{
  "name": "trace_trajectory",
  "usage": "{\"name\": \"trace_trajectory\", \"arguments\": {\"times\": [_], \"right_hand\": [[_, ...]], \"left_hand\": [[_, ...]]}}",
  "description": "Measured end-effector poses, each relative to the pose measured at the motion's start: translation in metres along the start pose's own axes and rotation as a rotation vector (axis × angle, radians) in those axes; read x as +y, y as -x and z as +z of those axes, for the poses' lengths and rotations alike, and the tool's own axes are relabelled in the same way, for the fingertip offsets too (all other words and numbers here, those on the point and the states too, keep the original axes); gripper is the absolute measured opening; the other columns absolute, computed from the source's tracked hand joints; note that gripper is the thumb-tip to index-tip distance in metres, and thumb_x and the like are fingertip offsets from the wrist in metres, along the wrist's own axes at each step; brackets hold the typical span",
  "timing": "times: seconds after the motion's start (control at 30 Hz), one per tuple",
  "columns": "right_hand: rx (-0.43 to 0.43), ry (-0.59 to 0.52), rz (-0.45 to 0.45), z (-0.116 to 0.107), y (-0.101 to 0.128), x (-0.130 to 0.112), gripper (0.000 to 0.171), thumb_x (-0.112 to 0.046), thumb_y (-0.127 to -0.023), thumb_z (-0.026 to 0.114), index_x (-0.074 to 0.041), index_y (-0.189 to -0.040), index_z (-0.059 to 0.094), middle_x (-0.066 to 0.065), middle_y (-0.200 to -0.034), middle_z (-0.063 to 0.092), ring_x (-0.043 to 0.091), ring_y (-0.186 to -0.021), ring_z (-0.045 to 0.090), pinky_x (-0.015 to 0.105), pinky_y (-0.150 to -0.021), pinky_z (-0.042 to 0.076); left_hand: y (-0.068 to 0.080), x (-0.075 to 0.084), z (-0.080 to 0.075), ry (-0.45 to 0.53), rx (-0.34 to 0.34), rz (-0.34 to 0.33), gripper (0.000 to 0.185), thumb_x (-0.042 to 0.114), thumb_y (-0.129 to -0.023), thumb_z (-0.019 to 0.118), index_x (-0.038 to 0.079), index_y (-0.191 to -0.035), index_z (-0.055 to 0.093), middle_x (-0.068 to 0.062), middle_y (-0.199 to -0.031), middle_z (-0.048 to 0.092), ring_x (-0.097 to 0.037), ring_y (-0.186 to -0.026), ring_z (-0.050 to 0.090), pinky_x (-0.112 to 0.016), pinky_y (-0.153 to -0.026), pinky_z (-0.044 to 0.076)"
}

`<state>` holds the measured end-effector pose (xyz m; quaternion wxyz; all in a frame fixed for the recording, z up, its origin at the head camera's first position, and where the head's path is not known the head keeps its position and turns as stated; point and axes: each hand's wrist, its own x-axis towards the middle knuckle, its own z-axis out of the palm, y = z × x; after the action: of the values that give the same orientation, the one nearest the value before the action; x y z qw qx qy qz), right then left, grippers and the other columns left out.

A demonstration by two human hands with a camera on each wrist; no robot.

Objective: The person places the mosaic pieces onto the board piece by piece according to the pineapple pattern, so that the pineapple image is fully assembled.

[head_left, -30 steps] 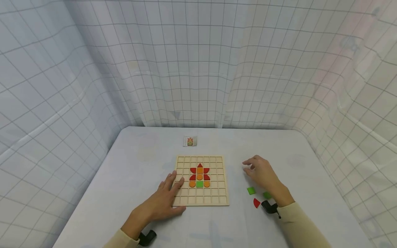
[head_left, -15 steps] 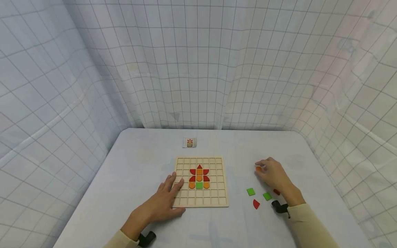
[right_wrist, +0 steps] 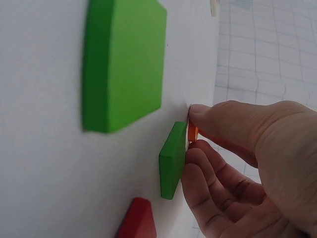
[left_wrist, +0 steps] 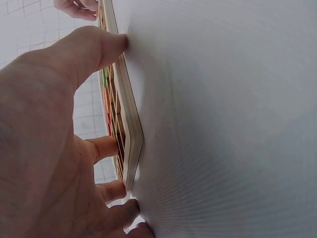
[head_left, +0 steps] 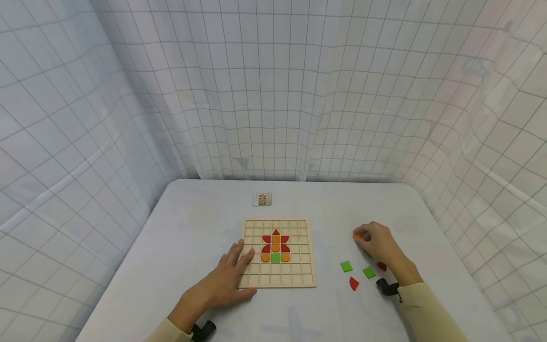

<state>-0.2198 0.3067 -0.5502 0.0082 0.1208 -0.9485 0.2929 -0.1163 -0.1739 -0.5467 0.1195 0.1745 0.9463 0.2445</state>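
My left hand (head_left: 224,281) rests at the front left corner of a wooden grid board (head_left: 301,275), fingers spread on its left side and thumb at its front edge. Red, orange and green pieces form a figure in the middle of the board, with a green square (head_left: 275,257) at its base. Right of the board, my right hand (head_left: 378,242) pinches an orange piece (right_wrist: 193,133) between thumb and fingers, at the tabletop. The fingers hide most of its outline. In the right wrist view a green tile (right_wrist: 172,161) lies right beside those fingertips.
Loose green squares (head_left: 346,266) and red quarter-circle pieces (head_left: 354,283) lie near my right wrist, one of them partly under the hand. A small picture card (head_left: 262,199) lies behind the board. White gridded curtains (head_left: 273,95) surround the table (head_left: 205,213).
My right hand has moved right, away from the board, and its fingers have closed round an orange piece. The left hand stays on the board.
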Motion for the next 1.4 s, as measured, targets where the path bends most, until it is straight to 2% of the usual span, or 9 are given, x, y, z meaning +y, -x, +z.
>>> {"name": "trace_trajectory", "arguments": {"times": [0.37,0.7,1.0,1.27,1.4], "right_hand": [[0.031,0.023,-0.018,0.003,-0.002,0.002,0.015,-0.004,-0.102,0.086,-0.001,-0.116,0.087,0.011,-0.102,0.078,0.017,-0.09,0.073,0.026,-0.073,0.058],[0.017,0.028,-0.006,0.004,-0.001,-0.001,0.014,-0.008,-0.102,0.087,0.001,-0.114,0.087,0.011,-0.101,0.08,0.018,-0.09,0.074,0.027,-0.074,0.059],[0.037,0.013,-0.023,0.008,0.001,-0.001,0.011,-0.006,-0.099,0.089,-0.001,-0.108,0.086,0.009,-0.099,0.079,0.015,-0.088,0.074,0.023,-0.075,0.06],[0.066,0.016,-0.072,0.012,0.0,-0.016,0.01,-0.004,-0.097,0.09,-0.004,-0.105,0.086,0.005,-0.096,0.077,0.013,-0.086,0.072,0.025,-0.075,0.06],[0.054,0.012,-0.096,0.015,-0.001,-0.026,0.012,-0.004,-0.096,0.091,-0.003,-0.108,0.086,0.006,-0.098,0.078,0.013,-0.087,0.073,0.026,-0.076,0.061]], "left_hand": [[0.0,0.002,-0.001,-0.008,-0.02,-0.022,0.109,0.057,-0.099,0.089,0.012,-0.184,0.037,-0.023,-0.197,0.012,-0.051,-0.183,0.017,-0.073,-0.144,0.027],[0.001,0.001,0.001,-0.004,-0.007,-0.015,0.108,0.055,-0.098,0.089,0.011,-0.183,0.038,-0.024,-0.196,0.014,-0.051,-0.182,0.017,-0.073,-0.144,0.027],[0.002,0.001,0.001,0.005,-0.018,-0.031,0.109,0.055,-0.098,0.09,0.013,-0.184,0.037,-0.022,-0.197,0.012,-0.05,-0.183,0.017,-0.073,-0.144,0.027],[0.001,0.0,0.002,-0.009,-0.007,-0.029,0.11,0.057,-0.098,0.089,0.014,-0.184,0.036,-0.021,-0.197,0.011,-0.049,-0.183,0.017,-0.071,-0.144,0.028],[0.001,0.001,0.001,-0.005,-0.011,-0.039,0.11,0.057,-0.098,0.09,0.014,-0.184,0.036,-0.021,-0.197,0.011,-0.049,-0.183,0.017,-0.071,-0.144,0.028]]}}
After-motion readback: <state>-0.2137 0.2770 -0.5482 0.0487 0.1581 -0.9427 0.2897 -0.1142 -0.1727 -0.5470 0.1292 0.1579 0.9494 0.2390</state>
